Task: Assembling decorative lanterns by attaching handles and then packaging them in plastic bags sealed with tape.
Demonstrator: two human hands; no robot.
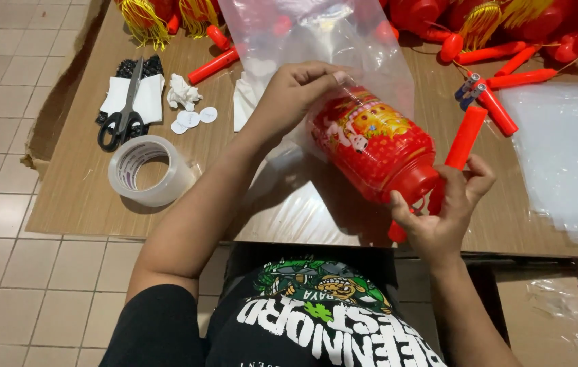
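My left hand (296,92) grips the edge of a clear plastic bag (302,30) at the top of a red lantern (370,143) with gold and white pictures on it. The lantern lies tilted over the wooden table (78,197), its upper part inside the bag. My right hand (445,211) holds the lantern's red bottom cap and an orange-red stick (464,139) that runs alongside it.
To the left lie black scissors (122,112) on white paper, a tape roll (150,170), crumpled paper and small white discs (190,117). More red sticks (213,66), tasselled lanterns (499,20) and batteries (469,87) lie at the back. Plastic sheets (564,156) cover the right.
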